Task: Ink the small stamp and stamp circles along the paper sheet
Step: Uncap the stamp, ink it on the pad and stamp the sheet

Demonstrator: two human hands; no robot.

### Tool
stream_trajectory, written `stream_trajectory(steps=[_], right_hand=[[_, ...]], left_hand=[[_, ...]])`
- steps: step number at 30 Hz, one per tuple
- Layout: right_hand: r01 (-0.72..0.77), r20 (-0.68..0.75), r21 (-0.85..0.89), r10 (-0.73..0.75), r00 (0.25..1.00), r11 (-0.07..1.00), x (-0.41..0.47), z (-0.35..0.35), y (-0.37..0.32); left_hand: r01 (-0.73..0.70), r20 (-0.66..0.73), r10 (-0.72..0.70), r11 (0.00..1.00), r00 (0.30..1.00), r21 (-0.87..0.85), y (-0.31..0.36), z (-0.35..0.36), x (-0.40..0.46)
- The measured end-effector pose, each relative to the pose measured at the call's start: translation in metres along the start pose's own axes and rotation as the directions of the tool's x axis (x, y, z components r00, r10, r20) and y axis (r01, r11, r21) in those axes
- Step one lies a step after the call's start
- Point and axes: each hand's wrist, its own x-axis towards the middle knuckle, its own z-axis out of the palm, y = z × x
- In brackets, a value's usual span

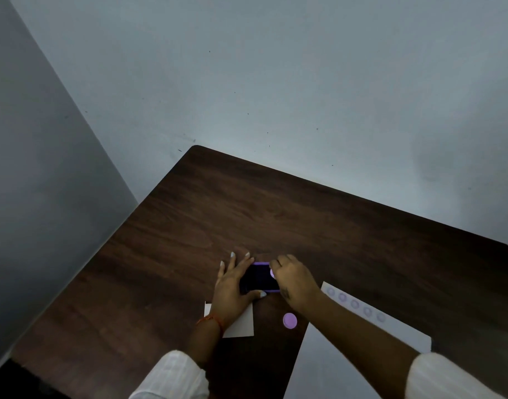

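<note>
A purple-rimmed ink pad (260,279) with a dark inked face lies on the dark wooden table (247,214). My left hand (235,286) rests against its left side, thumb along the near edge, holding it steady. My right hand (294,279) is closed around the small purple stamp (273,273), pressing it onto the pad's right end; only a sliver of the stamp shows. The white paper sheet (347,349) lies to the right under my right forearm, with a row of several faint purple circles (355,304) along its far edge.
A round purple cap (289,321) lies on the table between my forearms. A small white card (241,323) sits under my left wrist. Pale walls close in behind and to the left of the table.
</note>
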Motion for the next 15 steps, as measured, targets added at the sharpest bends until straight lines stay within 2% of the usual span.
stream_trajectory(steps=[4, 6, 7, 9, 11, 13, 14, 15], right_hand=[[-0.061, -0.062, 0.085, 0.067, 0.996, 0.995, 0.000, 0.001, -0.002], [-0.125, -0.061, 0.320, 0.152, 0.986, 0.939, 0.002, -0.006, 0.006], [-0.166, -0.051, 0.492, 0.219, 0.974, 0.854, 0.001, -0.009, 0.010], [-0.206, -0.025, 0.810, 0.384, 0.923, 0.549, -0.010, -0.016, 0.016], [-0.186, 0.105, 0.975, 0.494, 0.863, 0.119, -0.033, -0.023, 0.019], [-0.095, 0.263, 0.923, 0.432, 0.863, -0.374, -0.061, -0.028, 0.022], [-0.036, 0.307, 0.820, 0.385, 0.870, -0.571, -0.076, -0.030, 0.025], [0.016, 0.330, 0.708, 0.351, 0.876, -0.706, -0.089, -0.029, 0.026]], left_hand=[[0.017, 0.029, -0.017, 1.000, 0.999, 0.006, 0.005, -0.003, -0.001], [0.025, 0.044, -0.026, 1.000, 0.999, 0.014, 0.008, -0.006, -0.002], [0.026, 0.054, -0.028, 0.999, 0.998, 0.025, 0.009, -0.007, -0.002], [0.023, 0.070, -0.026, 0.998, 0.997, 0.056, 0.011, -0.008, -0.003], [0.017, 0.099, -0.027, 0.994, 0.995, 0.104, 0.013, -0.011, -0.003], [0.014, 0.123, -0.032, 0.989, 0.992, 0.146, 0.015, -0.011, -0.002], [0.018, 0.130, -0.039, 0.987, 0.991, 0.159, 0.016, -0.011, -0.003], [0.026, 0.135, -0.048, 0.986, 0.990, 0.162, 0.016, -0.012, -0.003]])
